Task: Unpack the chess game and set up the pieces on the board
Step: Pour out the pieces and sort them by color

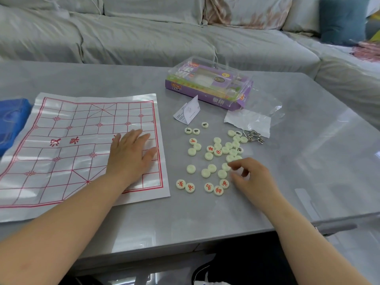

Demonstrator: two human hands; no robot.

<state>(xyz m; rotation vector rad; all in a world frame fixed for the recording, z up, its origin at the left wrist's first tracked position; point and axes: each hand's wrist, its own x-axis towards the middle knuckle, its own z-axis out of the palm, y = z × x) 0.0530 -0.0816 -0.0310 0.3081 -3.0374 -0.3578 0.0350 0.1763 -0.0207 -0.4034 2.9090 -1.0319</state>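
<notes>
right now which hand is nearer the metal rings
Right. The right hand is at the loose xiangqi pieces, just nearer the person than the metal rings; the left hand lies flat on the paper xiangqi board, far to their left.

Bare left grip (131, 155), bare right grip (251, 177), bare forearms (67, 219), dark clothing (246, 264).

Bright, even daylight; board (67, 167) sheen at nine o'clock, table (308, 157) glare at three, sofa (144, 42) smeared at twelve, edges bowing.
</notes>
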